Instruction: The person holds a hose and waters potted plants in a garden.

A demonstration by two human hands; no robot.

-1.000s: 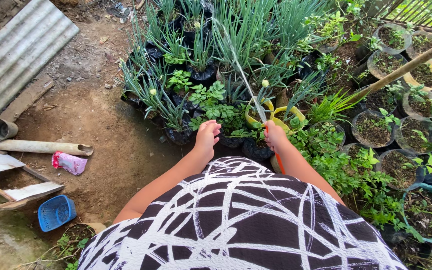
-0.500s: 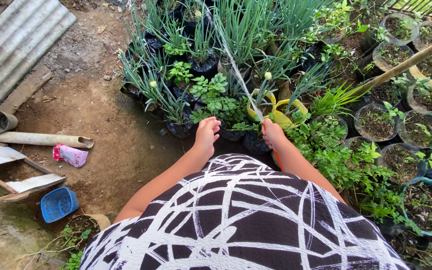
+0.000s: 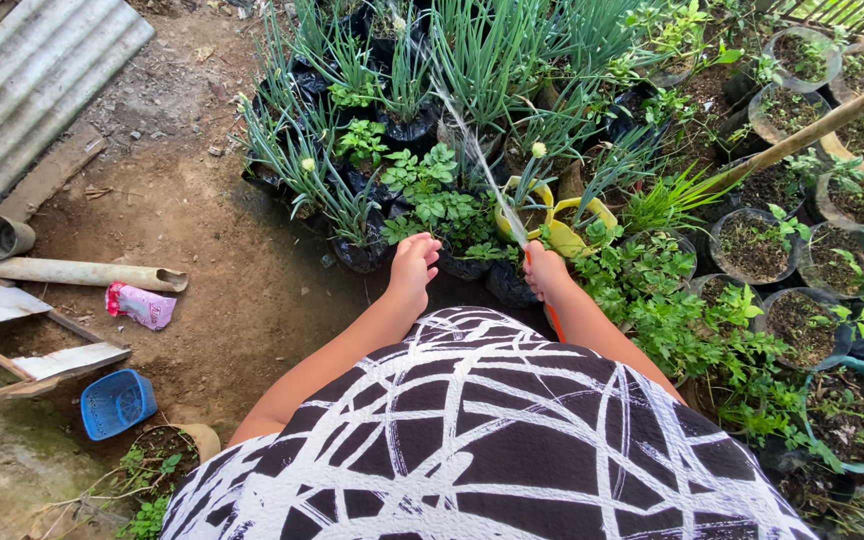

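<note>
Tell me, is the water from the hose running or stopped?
Running. A thin water stream shoots from the right hand over the potted green onions.

Both bare arms stretch forward and down from under the black-and-white patterned top. The left hand (image 3: 414, 262) hangs loose, wrist slightly bent, fingers curled softly inward, gripping nothing. The right hand (image 3: 545, 270) sits a little farther out, closed into a fist with knuckles up. The two hands are level with each other, apart by a clear gap, forearms angling slightly inward, elbows tucked close beside the body.
</note>
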